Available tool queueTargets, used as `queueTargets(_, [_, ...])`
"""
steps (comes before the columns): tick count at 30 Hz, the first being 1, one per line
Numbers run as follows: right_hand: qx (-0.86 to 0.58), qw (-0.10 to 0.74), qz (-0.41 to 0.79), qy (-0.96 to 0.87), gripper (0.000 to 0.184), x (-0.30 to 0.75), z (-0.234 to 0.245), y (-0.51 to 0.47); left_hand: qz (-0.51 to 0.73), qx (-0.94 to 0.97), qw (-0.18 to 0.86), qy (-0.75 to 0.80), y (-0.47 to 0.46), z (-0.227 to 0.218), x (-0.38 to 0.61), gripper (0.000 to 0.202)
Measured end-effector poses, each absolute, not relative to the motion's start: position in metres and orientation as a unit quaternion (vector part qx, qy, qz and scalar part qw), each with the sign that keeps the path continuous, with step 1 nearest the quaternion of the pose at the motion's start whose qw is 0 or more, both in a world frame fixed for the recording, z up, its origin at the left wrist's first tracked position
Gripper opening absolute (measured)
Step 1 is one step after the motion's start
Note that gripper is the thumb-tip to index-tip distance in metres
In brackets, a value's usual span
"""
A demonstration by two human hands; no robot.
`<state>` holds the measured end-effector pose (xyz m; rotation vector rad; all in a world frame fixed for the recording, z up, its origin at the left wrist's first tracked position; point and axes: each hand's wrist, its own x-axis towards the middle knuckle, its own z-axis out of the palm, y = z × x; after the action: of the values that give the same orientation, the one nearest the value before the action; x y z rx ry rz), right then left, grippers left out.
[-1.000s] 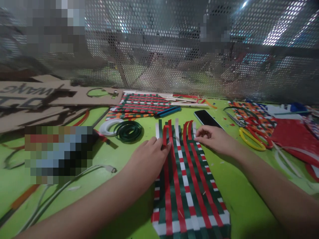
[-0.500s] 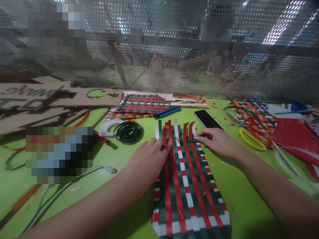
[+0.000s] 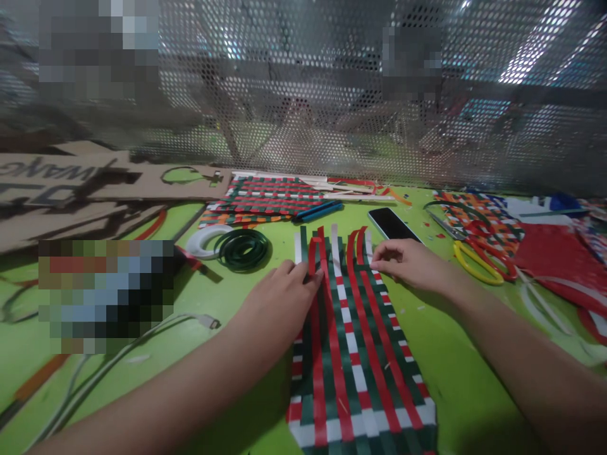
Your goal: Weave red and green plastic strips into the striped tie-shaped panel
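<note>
A woven panel of red, white and dark green flat strips lies lengthwise in front of me, with loose strip ends standing up at its far edge. My left hand rests over its far left corner, fingers bent and closed on the strips there; thumb and index finger meet beside a looped red strip. At the far right corner my right hand pinches the panel's edge beside a white strip end and a short dark green crosswise strip. Its fingertips partly hide what they grip.
Left are a green strip coil, a white roll, a cable and cardboard. Behind lie another woven piece and blue pens. Right are a phone and scissors. A perforated metal screen stands behind.
The white strip end by my right hand was curved and now stands straighter, apart from the red one. Both hands stay at the far corners. The view has shifted slightly.
</note>
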<state>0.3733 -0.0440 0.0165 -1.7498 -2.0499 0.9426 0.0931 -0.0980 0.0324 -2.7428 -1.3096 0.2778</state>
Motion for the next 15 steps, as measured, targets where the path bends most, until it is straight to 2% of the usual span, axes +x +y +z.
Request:
queueTargets(4, [-0.601,0.158,0.218,-0.753,0.013,0.366,0.014,-0.058,0.082,-0.894,0.042,-0.438,-0.099,0.029,0.093,0.049])
queueTargets(8, [-0.568,0.139,0.097,-0.805,0.025,0.354,0.014,-0.076,0.075,-0.893,0.035,-0.442,-0.099,0.027,0.093,0.044])
queueTargets(15, [-0.513,0.079,0.014,-0.854,0.03,0.338,0.019,-0.093,0.065,-0.893,0.063,-0.442,-0.103,0.027,0.097,0.042])
